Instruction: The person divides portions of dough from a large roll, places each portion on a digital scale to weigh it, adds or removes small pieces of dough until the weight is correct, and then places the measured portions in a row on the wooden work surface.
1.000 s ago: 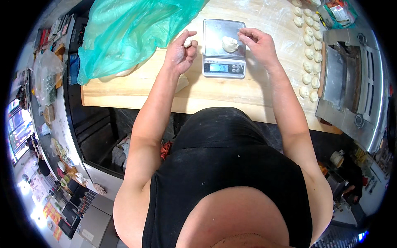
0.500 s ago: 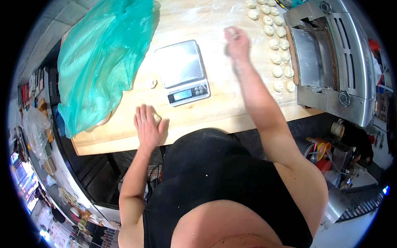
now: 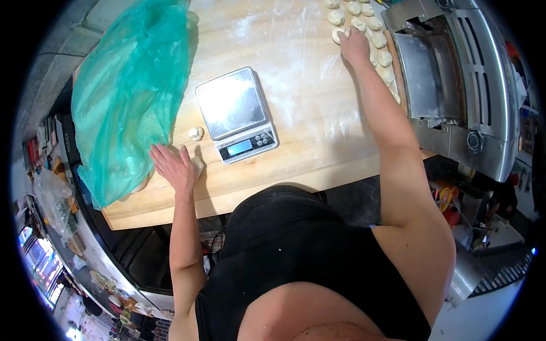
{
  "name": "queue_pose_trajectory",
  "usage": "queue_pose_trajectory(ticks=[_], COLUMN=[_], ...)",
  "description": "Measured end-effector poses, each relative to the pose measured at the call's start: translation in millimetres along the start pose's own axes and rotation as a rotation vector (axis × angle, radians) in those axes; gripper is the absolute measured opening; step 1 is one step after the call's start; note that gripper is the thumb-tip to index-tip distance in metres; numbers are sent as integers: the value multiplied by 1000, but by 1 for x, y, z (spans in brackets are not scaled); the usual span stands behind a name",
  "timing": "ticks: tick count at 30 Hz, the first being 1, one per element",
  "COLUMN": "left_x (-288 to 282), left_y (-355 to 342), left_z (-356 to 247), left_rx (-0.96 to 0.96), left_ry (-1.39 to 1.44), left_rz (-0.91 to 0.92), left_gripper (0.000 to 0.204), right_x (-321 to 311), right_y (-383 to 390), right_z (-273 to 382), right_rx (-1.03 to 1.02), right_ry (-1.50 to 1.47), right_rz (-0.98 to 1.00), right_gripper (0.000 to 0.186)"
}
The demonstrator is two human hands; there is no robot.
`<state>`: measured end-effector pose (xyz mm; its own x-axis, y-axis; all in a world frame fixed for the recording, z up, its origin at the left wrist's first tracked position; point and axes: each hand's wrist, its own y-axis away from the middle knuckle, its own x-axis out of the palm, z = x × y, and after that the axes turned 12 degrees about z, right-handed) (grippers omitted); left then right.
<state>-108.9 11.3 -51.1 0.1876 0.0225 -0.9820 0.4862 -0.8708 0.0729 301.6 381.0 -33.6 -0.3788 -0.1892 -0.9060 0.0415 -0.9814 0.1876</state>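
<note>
My right hand reaches to the far right of the wooden table, its fingers closed on a pale dough ball at the left side of the group. More dough balls sit in rows around it. My left hand lies with fingers stretched out near the table's front left, beside the edge of a green plastic bag. A piece of dough shows by its thumb side, partly hidden. One small dough lump rests between that hand and a digital scale, whose metal plate bears nothing.
A steel machine with rollers stands along the table's right edge, a wooden rolling pin beside it. Flour dusts the wooden table. Pale dough shows under the green bag's lower edge.
My right hand has moved right and away from me to the dough balls. My left hand has shifted left toward the green bag. The view has also shifted slightly.
</note>
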Motion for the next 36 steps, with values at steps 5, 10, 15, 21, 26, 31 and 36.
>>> queue_pose_trajectory(ticks=[5, 10, 15, 21, 26, 31, 36], left_x=[-25, -27, -76, -96, -90, -99, -112], left_y=[97, 108, 54, 19, 33, 37, 38], left_z=[12, 20, -80, -118, -156, -133, -121], left_rx=[424, 50, 235, 471, 478, 543, 593], left_ry=[203, 1018, 1722, 1332, 1156, 1450, 1667], left_rz=[316, 429, 851, 1018, 574, 614, 984], left_gripper=[61, 52, 73, 74, 72, 60, 44], right_x=[-2, 15, 9, 0, -4, -36, -27], right_y=[58, 177, 275, 280, 286, 289, 272], right_z=[10, 80, 179, 184, 196, 192, 186], right_rx=[-272, -380, -777, -796, -638, -822, -778], right_ry=[-223, -796, -814, -881, -671, -666, -816], right_rz=[-258, 192, 678, 310, 223, 472, 965], right_gripper=[48, 27, 65, 23, 38, 76, 81])
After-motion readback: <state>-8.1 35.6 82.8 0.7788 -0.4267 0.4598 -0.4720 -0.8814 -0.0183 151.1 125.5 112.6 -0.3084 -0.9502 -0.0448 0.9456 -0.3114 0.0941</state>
